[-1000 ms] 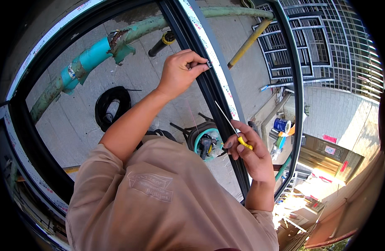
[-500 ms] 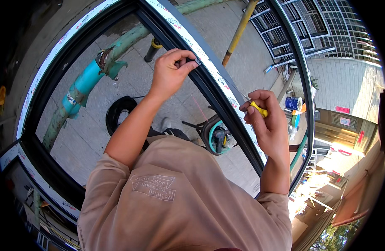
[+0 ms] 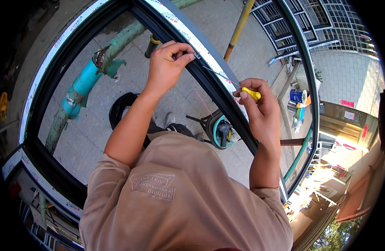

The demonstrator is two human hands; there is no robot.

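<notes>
My right hand (image 3: pixel 261 106) grips a screwdriver (image 3: pixel 252 93) by its yellow handle. The thin shaft slants up and left across the frame, its tip a little short of my left fingers. My left hand (image 3: pixel 169 62) pinches a small grey metal piece (image 3: pixel 196 55) between thumb and forefinger, over the groove of the black window frame (image 3: pixel 219 98). What kind of piece it is I cannot make out. White printed protective film (image 3: pixel 182 27) covers the outer face of that frame bar.
A teal bucket (image 3: pixel 216 138) with a power drill (image 3: pixel 223 133) stands on the paving below. A peeling turquoise pipe (image 3: pixel 84 81) runs behind the frame at left, a yellow pole (image 3: pixel 239 29) beyond it. Metal grilles (image 3: pixel 291 25) lie at the far right.
My right hand has moved up and left, bringing the screwdriver tip nearer my left fingers. The left hand has shifted slightly left and still pinches the small piece.
</notes>
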